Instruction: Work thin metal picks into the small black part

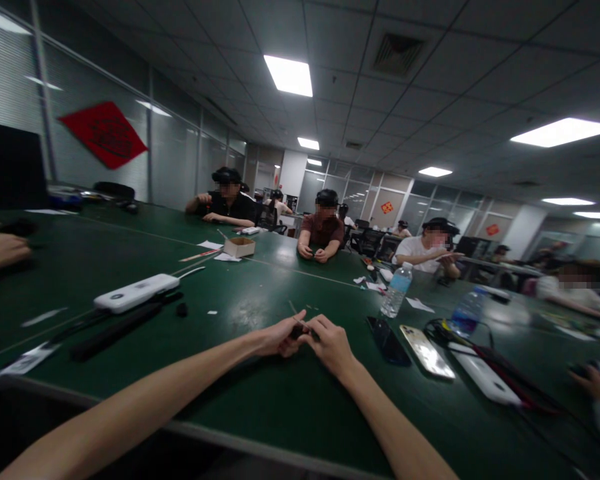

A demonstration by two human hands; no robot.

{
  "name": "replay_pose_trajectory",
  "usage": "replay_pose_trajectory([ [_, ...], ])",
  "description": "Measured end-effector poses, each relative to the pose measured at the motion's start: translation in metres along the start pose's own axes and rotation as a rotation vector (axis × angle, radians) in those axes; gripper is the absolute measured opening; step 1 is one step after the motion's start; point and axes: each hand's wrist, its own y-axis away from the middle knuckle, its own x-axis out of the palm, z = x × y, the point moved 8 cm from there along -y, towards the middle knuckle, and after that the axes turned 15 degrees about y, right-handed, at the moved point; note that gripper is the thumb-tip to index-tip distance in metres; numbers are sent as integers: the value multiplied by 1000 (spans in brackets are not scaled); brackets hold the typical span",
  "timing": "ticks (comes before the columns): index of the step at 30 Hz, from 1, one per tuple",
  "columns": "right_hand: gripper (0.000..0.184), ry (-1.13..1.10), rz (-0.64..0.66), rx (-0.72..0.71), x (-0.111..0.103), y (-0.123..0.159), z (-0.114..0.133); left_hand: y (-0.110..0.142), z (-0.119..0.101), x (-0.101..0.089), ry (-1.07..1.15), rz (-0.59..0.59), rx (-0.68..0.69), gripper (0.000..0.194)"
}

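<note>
Over the green table (240,320), my left hand (283,335) and my right hand (329,339) meet at the fingertips. Closed fingers of the left hand hold a small dark object (297,331), mostly hidden by the fingers. A thin, pale, stick-like piece (293,307) slants up from between the hands; its kind is too small to make out. The right hand is closed in a pinch at the same spot, and what lies between its fingertips is hidden. Right of that hand lie a dark phone (387,341) and a gold-backed phone (427,351).
Water bottles (397,291) (467,312) stand at right, near a white power strip (485,375) with cables. Another white power strip (137,293) and a black rod-like thing (115,330) lie left. A small cardboard box (240,247) sits farther back. Several people sit around the table.
</note>
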Motion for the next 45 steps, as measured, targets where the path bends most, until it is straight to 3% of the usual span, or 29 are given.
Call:
replay_pose_trajectory([
  [14,22,22,63,-75,-3,-1,6,-4,0,-5,31,8,22,64],
  [30,20,-8,16,-20,-1,0,3,-2,2,-9,-47,-117,-5,71],
  [45,21,-26,18,-13,-6,-2,7,1,-8,-3,98,-42,68,56],
])
